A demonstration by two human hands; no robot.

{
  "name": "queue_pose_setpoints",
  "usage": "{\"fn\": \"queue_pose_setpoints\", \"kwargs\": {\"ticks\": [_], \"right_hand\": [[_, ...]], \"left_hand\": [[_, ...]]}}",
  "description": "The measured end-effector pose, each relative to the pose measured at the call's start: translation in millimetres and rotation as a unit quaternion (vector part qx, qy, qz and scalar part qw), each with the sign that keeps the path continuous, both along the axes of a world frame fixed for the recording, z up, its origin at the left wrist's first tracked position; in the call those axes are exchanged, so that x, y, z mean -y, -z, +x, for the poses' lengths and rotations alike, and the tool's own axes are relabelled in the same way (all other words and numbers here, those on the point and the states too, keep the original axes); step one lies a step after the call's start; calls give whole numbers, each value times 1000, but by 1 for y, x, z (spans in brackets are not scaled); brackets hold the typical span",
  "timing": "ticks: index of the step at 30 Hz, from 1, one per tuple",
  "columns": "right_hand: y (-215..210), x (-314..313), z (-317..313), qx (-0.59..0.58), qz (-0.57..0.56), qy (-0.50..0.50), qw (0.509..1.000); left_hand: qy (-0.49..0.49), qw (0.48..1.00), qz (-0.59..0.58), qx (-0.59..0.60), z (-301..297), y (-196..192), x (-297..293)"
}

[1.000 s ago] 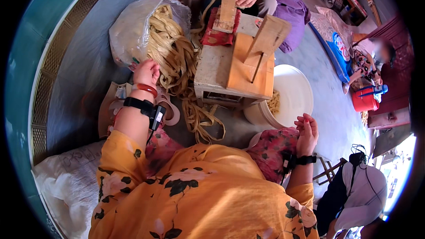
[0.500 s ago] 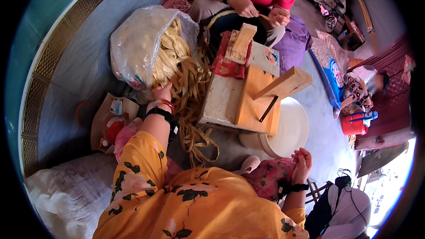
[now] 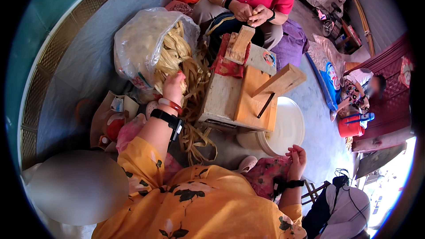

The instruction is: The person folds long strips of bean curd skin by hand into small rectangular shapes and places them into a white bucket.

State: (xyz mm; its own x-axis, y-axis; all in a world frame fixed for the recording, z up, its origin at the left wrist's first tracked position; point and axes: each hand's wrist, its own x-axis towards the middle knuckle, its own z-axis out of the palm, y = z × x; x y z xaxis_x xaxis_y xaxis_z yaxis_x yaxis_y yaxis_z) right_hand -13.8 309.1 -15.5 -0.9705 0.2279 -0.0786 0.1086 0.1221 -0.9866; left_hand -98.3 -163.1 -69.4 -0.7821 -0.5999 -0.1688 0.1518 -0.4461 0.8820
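My left hand (image 3: 173, 87) is at the mouth of a clear plastic bag (image 3: 141, 42), fingers closed on pale dried plant strips (image 3: 171, 57). More long tan strips spill from the bag down beside a wooden block stand (image 3: 223, 99). Above my right knee, my right hand (image 3: 298, 161) is raised with loosely bent, parted fingers and nothing in them. On the stand's near end lies an orange-brown board (image 3: 256, 102) with an upright wooden post (image 3: 281, 79) and a thin dark rod (image 3: 266, 106).
Opposite me, a person in a pink shirt works something small between both hands (image 3: 250, 14). A second wooden post (image 3: 241, 40) stands on red cloth at the stand's far end. A white bucket (image 3: 285, 126) is right of it; an open cardboard box (image 3: 106, 117) is at left.
My left hand has moved up and right among the strips, and its fingers have curled in. My right hand has barely shifted. The other person's hands have come together.
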Motion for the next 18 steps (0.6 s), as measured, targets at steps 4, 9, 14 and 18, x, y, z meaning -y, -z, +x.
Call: {"fn": "queue_pose_setpoints", "kwargs": {"ticks": [4,9,14,18], "right_hand": [[4,5,3,-18,-3,-21,1000],[-5,20,9,-13,50,-59,997],[-28,53,38,-46,50,-272,960],[-67,110,72,29,-183,-446,876]], "left_hand": [[120,974,-190,26,43,-39,-47],[275,818,-447,-237,114,-109,-115],[463,844,-181,-201,139,-121,-157],[482,788,-254,-286,154,-116,-175]]}}
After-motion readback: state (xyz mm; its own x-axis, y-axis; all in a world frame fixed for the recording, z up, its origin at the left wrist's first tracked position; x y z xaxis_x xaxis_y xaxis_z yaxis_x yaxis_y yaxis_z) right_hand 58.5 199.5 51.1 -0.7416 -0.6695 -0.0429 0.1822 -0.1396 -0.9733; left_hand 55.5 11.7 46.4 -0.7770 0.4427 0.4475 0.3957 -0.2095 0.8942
